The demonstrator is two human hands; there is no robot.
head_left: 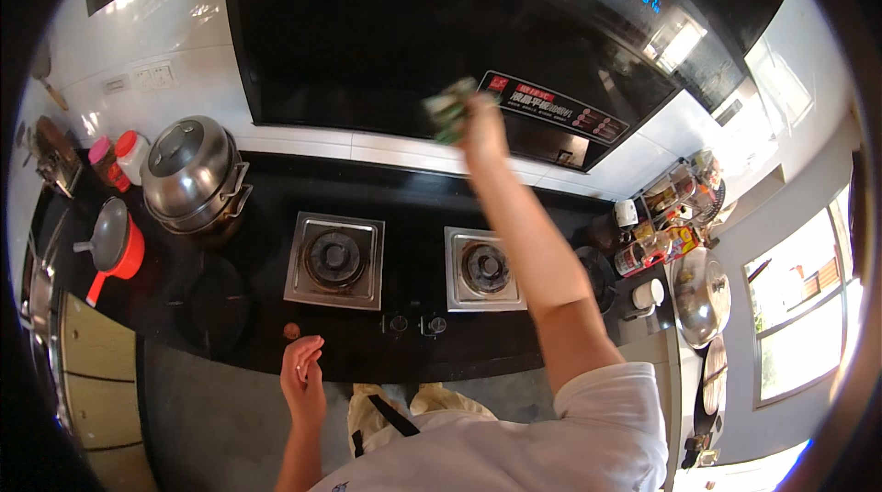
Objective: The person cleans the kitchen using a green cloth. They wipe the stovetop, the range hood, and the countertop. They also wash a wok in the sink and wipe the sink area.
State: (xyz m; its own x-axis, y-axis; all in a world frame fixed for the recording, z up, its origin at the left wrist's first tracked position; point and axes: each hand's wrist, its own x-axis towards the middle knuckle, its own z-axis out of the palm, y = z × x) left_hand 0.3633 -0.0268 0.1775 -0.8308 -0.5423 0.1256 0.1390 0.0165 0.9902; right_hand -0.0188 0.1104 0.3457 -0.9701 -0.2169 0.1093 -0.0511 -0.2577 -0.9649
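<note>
My right arm reaches up and forward to the black range hood (367,42). At its end my right hand (482,129) is closed on a crumpled green-and-pale cloth (448,113), which looks pressed to the hood's front panel beside a printed label; motion blurs both hand and cloth. Low by the counter's front edge, my left hand (303,368) hangs with loosely bent fingers and holds nothing. Just beyond it, a small round brown object (291,330) lies on the black countertop (404,184).
Two burners, a left one (333,261) and a right one (484,269), sit below the hood. A large lidded steel pot (188,170) and a red-handled pan (119,244) stand at left. To the right are a crowded rack (675,207), a white cup (648,294) and a lidded metal pan (700,297).
</note>
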